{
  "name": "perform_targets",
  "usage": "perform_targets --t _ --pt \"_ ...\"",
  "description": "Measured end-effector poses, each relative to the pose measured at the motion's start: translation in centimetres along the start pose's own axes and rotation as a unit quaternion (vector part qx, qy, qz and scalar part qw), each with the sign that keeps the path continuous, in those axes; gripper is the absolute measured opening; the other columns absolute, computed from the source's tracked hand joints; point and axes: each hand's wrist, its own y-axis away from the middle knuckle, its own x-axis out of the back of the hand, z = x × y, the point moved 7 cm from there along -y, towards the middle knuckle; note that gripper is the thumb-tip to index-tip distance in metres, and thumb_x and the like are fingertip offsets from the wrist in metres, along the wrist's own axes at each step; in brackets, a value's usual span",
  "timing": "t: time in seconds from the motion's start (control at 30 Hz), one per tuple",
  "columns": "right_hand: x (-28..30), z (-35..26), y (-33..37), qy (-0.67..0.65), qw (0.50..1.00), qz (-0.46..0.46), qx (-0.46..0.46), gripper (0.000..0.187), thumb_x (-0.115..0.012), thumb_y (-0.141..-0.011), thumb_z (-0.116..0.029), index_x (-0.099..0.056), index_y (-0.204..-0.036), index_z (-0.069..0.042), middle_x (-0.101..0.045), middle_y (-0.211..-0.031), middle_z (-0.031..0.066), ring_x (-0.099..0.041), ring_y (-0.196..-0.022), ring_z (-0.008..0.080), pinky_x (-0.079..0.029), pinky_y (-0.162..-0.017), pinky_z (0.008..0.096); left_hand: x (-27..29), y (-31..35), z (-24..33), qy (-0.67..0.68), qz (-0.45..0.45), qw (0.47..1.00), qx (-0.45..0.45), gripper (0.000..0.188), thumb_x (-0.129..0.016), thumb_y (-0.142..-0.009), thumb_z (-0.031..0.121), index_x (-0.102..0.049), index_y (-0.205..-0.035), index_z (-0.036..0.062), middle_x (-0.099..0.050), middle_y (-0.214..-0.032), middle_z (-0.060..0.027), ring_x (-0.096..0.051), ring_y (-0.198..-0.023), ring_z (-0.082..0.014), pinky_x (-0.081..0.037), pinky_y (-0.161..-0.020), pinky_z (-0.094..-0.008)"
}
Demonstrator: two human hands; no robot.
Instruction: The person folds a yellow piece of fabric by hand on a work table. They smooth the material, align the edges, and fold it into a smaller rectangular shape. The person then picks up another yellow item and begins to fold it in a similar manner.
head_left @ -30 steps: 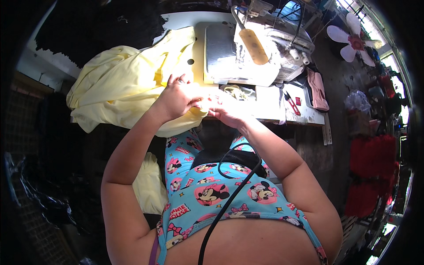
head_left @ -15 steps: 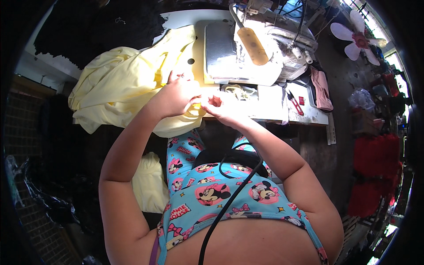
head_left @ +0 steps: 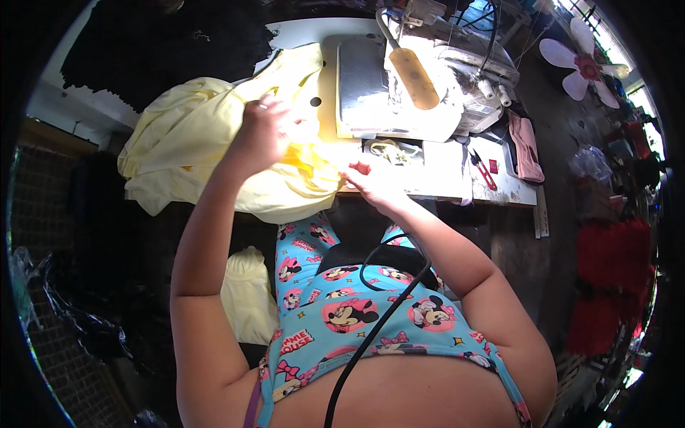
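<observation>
A large piece of pale yellow fabric (head_left: 185, 135) lies bunched over the left half of the worktable and hangs past its front edge. My left hand (head_left: 267, 135) is lifted over the fabric, with a ring on one finger. Its fingers are smeared by motion and glare, so their grip does not show. My right hand (head_left: 367, 184) is closed at the fabric's right edge, thumb and fingers pinching it near the table's front. Strong light washes out part of that hand and the cloth beside it.
Behind my hands stands a sewing machine (head_left: 457, 71) with a lamp (head_left: 415, 78) over its bed. Red-handled snips (head_left: 485, 171) and a pink cloth (head_left: 526, 148) lie right. A fan (head_left: 586, 68) stands far right. More yellow fabric (head_left: 247, 296) rests beside my leg.
My left hand has moved up and left, away from my right hand. The right hand stays at the fabric's edge. The whole view has shifted slightly.
</observation>
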Motion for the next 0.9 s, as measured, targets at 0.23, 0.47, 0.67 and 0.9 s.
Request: perform_targets --t 0.23,0.47,0.67,0.9 --pt "0.8 1.4 0.2 0.003 1.0 -0.016 -0.018 0.025 -0.06 -0.087 -0.023 -0.058 -0.102 -0.003 -0.06 -0.092 0.0026 -0.053 -0.083 0.009 -0.043 -0.077 0.024 2.1 2.6 -5.0 0.025 0.021 0.984 0.175 0.007 -0.06 -0.077 0.005 -0.061 -0.085 0.0061 -0.064 -0.085 -0.0078 -0.059 -0.083 -0.0257 -0.047 -0.072 -0.0348" --pt "0.3 0.9 1.5 0.044 0.998 -0.042 -0.013 0.023 -0.059 -0.088 -0.023 -0.059 -0.101 -0.004 -0.06 -0.092 0.0022 -0.053 -0.083 0.0081 -0.043 -0.078 0.0236 -1.7 5.3 -5.1 0.079 -0.052 0.943 0.32 0.014 -0.061 -0.078 0.014 -0.062 -0.092 0.0092 -0.064 -0.072 -0.0085 -0.063 -0.068 -0.0256 -0.049 -0.06 -0.0364" --pt "0.6 0.8 1.8 0.054 0.998 -0.04 -0.009 0.024 -0.059 -0.088 -0.024 -0.059 -0.101 -0.004 -0.06 -0.091 0.002 -0.053 -0.083 0.0078 -0.043 -0.077 0.0229 -3.0 4.7 -3.7 -0.036 -0.012 0.973 0.226 0.014 -0.06 -0.079 0.01 -0.061 -0.093 0.0093 -0.062 -0.085 -0.0093 -0.061 -0.078 -0.0249 -0.048 -0.068 -0.0351" --pt "2.6 3.5 0.7 0.019 0.999 0.032 -0.023 0.025 -0.057 -0.088 -0.026 -0.057 -0.101 -0.004 -0.058 -0.088 0.0014 -0.052 -0.08 0.0085 -0.044 -0.069 0.0229 -2.6 2.9 -8.0 0.273 0.002 0.94 0.203 0.008 -0.053 -0.087 0.01 -0.055 -0.089 0.0022 -0.058 -0.086 -0.0044 -0.055 -0.08 -0.0131 -0.043 -0.077 -0.026"
